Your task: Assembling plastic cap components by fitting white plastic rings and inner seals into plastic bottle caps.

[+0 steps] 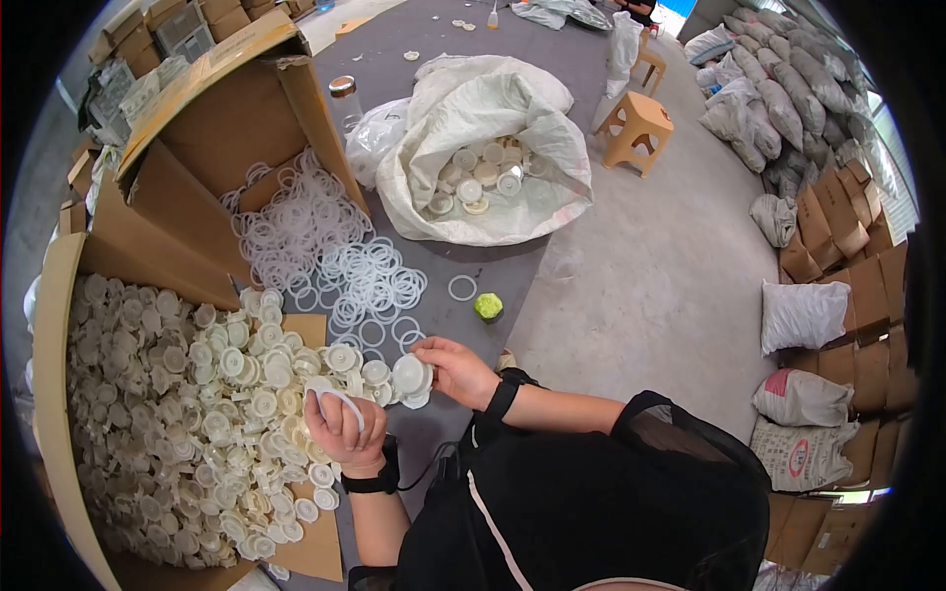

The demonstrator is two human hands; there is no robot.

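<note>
Both hands are busy as I see it: left hand (342, 426) pinches a white ring (340, 399), right hand (458, 370) grips a white cap (410, 374). Beyond, loose rings (340, 266) cover the grey table (493, 30); farther, an open sack (483, 148) holds caps.

We wear a black top with a thin white stripe (its shoulder fabric looks sheer) and a black band on each wrist, arms bare.
</note>
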